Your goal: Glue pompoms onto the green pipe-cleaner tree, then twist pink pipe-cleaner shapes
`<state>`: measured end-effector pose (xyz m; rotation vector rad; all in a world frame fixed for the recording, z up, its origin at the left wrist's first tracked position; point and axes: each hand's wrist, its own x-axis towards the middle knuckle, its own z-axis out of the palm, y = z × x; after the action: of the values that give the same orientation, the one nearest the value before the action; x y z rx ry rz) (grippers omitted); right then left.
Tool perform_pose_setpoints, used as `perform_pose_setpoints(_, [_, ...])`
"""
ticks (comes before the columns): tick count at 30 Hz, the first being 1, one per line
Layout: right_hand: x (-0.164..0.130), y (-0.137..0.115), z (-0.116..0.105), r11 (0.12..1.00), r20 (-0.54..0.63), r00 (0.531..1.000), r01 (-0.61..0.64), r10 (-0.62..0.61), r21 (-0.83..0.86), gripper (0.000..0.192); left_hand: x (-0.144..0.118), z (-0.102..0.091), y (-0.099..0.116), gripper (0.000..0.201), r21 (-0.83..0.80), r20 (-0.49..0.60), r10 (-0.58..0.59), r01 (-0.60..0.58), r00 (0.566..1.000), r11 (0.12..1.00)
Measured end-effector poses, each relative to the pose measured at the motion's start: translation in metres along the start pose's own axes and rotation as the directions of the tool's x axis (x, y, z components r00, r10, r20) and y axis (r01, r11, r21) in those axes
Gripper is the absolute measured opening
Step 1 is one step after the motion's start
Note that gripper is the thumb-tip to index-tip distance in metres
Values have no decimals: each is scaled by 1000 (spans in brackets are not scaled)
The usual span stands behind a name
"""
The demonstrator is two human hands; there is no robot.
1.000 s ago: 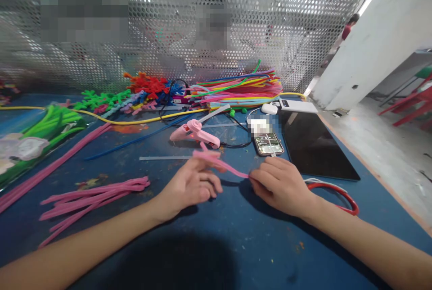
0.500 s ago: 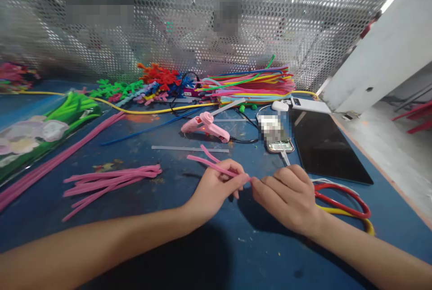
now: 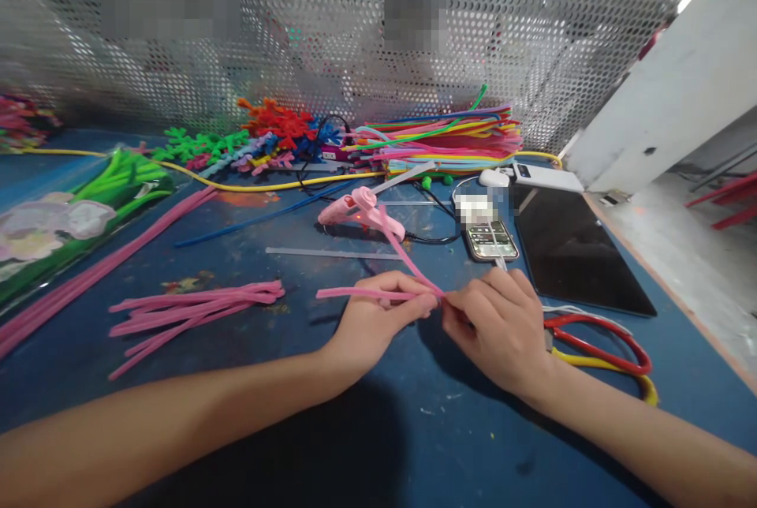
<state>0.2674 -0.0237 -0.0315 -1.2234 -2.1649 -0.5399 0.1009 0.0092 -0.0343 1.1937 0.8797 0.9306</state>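
Note:
My left hand (image 3: 374,322) and my right hand (image 3: 501,329) meet over the blue table (image 3: 248,445) and both pinch a pink pipe cleaner (image 3: 360,294) at its bend. One arm of it points left and lies level. The other arm rises up and back toward the pink glue gun (image 3: 355,212). A small pile of short pink pipe cleaners (image 3: 195,311) lies to the left of my left hand.
Scissors with red and yellow handles (image 3: 597,344) lie right of my right hand. A phone (image 3: 490,238), a dark tablet (image 3: 576,252) and a white power bank (image 3: 544,177) sit at the right. Coloured pipe cleaner bundles (image 3: 441,147) line the perforated metal screen (image 3: 307,27).
The two arms of the pink pipe cleaner have spread apart: one now lies level to the left, the other stands up toward the glue gun. Both hands stay pinched together.

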Motion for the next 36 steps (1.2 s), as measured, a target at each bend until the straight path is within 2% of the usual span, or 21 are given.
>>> perform_pose_setpoints(3, [-1, -4, 3, 984, 7, 994, -110, 110, 143, 13, 1, 0, -1, 12, -119, 1, -33, 33, 999, 992])
perform_pose_setpoints(5, [-2, -7, 3, 943, 39, 984, -177, 173, 282, 10, 2, 0, -1, 14, -196, 11, -54, 56, 998, 979])
perform_pose_setpoints(9, [-3, -12, -2, 814, 146, 949, -316, 281, 488, 9, 3, -1, 0, 15, -227, 59, -63, 74, 996, 971])
perform_pose_setpoints(13, [-3, -14, -2, 667, 294, 883, -470, 366, 578, 10, 4, -1, -1, 17, -253, 73, -54, 71, 996, 965])
perform_pose_setpoints(17, [-5, -14, 0, 613, 363, 854, -521, 373, 595, 11, 4, -1, -2, 28, -277, 44, -63, 73, 997, 958])
perform_pose_setpoints(23, [-5, -12, 1, 601, 336, 851, -524, 404, 604, 11, 5, -2, -2, 22, -124, 11, -52, 53, 999, 991])
perform_pose_setpoints(25, [-5, -10, 2, 517, 376, 826, -558, 420, 649, 11, 5, -2, -2, 22, -95, -1, -48, 47, 999, 994])
perform_pose_setpoints(27, [-4, -7, 3, 381, 450, 784, -607, 427, 697, 12, 5, -4, -1, 21, -98, 2, -52, 52, 999, 994])
perform_pose_setpoints(29, [-2, -4, 3, 260, 515, 756, -635, 404, 727, 13, 6, -6, 1, 20, -138, 48, -68, 74, 997, 988])
perform_pose_setpoints(32, [-2, -2, 2, 160, 559, 767, -624, 316, 765, 14, 8, -10, 4, 21, -218, 226, -132, 183, 965, 959])
perform_pose_setpoints(34, [-2, -3, 2, 149, 567, 777, -616, 274, 773, 14, 10, -11, 5, 22, -241, 309, -167, 246, 936, 939])
perform_pose_setpoints(36, [-2, -6, 0, 223, 576, 770, -633, 273, 741, 14, 11, -11, 5, 21, -233, 302, -163, 238, 939, 943])
